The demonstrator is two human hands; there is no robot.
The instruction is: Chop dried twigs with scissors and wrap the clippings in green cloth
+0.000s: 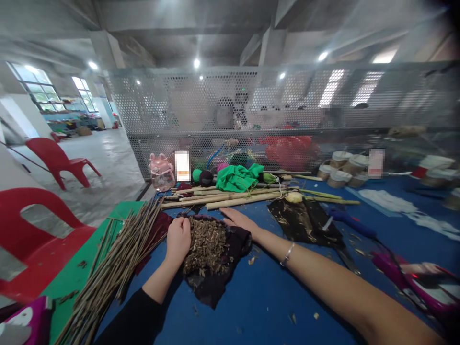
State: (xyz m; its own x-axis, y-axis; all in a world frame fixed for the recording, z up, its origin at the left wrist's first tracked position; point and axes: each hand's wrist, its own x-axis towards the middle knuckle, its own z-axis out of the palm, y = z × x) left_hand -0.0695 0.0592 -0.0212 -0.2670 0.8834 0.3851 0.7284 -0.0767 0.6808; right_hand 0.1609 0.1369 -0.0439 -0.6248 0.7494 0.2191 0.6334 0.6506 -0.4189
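Observation:
A heap of brown chopped plant bits (206,244) lies on a dark cloth (215,287) in front of me. My left hand (179,235) is closed at the left side of the heap, its fingers curled at the cloth's edge; what is inside them I cannot make out. On the far right side of the heap my right hand (239,223) lies with fingers stretched out, beside the cloth. To the left, a bundle of thin dry twigs (118,254) rests slantwise over the table.
Long pale sticks (244,196), a green cloth (239,177) and a pink bottle (161,172) line the back of the blue table (258,306). A blue-handled glue gun (354,224) and a dark mat (305,223) lie right. Red chairs (46,235) stand left. A perforated metal screen (201,110) rises behind.

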